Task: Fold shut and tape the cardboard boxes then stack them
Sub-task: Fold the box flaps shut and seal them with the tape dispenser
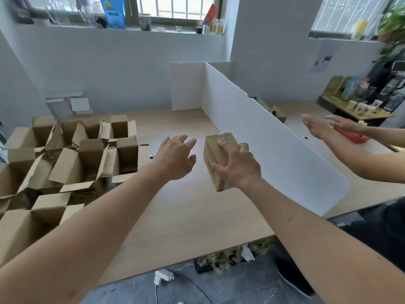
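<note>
A small closed cardboard box with clear tape along its top seam stands on the wooden table, right of centre. My right hand grips it from above, thumb on its near-left face and fingers over the top. My left hand hovers just left of the box with its fingers spread and relaxed, holding nothing. Several open cardboard boxes with raised flaps crowd the table's left side.
A white foam-board divider runs along the table's right side and across the back. Beyond it, another person's two hands reach over a neighbouring desk. A dark metal object lies by the open boxes. Cables and a plug lie on the floor below.
</note>
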The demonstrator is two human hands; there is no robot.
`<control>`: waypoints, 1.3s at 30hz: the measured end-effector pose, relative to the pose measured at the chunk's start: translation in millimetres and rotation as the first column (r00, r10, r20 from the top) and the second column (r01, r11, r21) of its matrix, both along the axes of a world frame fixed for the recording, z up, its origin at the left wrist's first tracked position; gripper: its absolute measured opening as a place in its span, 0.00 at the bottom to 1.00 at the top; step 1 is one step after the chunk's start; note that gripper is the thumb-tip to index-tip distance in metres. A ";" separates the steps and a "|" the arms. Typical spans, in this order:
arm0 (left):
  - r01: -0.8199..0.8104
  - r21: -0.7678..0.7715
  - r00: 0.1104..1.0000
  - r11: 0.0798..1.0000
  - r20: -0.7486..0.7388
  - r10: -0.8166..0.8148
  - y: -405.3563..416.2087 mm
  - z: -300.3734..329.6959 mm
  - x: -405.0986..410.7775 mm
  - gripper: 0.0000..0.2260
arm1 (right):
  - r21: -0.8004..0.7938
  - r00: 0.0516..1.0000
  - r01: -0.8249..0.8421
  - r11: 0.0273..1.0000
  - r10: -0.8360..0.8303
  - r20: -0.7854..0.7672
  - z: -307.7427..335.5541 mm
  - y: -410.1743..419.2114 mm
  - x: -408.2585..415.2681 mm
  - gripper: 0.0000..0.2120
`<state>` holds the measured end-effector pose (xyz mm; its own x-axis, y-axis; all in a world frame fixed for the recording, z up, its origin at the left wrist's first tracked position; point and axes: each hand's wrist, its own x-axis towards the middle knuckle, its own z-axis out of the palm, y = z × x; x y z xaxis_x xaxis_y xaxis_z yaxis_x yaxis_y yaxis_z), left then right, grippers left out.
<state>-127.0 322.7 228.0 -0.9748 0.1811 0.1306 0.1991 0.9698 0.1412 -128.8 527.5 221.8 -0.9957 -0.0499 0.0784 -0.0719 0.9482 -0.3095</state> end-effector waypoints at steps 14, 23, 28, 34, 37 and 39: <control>0.016 -0.019 0.998 1.000 0.059 -0.015 -6.3 -25.0 -168.2 0.25 | -0.007 0.998 0.039 0.999 -0.038 0.039 -26.1 -2.1 -170.5 0.36; -0.031 -0.031 0.993 0.999 0.115 0.035 5.8 -60.6 -257.2 0.24 | -0.024 0.993 0.035 0.999 -0.032 0.115 -61.5 12.7 -267.4 0.36; -0.113 -0.022 0.979 0.993 0.168 0.115 16.7 -91.6 -311.4 0.24 | -0.044 0.986 0.002 0.999 0.006 0.165 -98.0 18.3 -335.0 0.36; -0.212 -0.019 0.942 0.977 0.263 0.209 25.9 -130.8 -371.3 0.24 | -0.057 0.969 -0.028 0.998 0.042 0.242 -147.2 28.6 -412.9 0.36; -0.242 -0.026 0.922 0.970 0.306 0.239 28.2 -147.5 -394.3 0.23 | -0.075 0.961 -0.012 0.997 0.032 0.274 -170.2 27.2 -440.8 0.34; -0.253 -0.030 0.907 0.967 0.340 0.248 29.3 -158.9 -409.1 0.23 | -0.082 0.961 0.006 0.997 0.017 0.276 -184.1 24.3 -456.1 0.34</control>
<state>-536.0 352.0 69.1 -0.9739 -0.0741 -0.2144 -0.1122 0.9788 0.1713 -584.9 551.8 37.8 -0.9788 -0.0607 -0.1955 0.0217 0.9189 -0.3939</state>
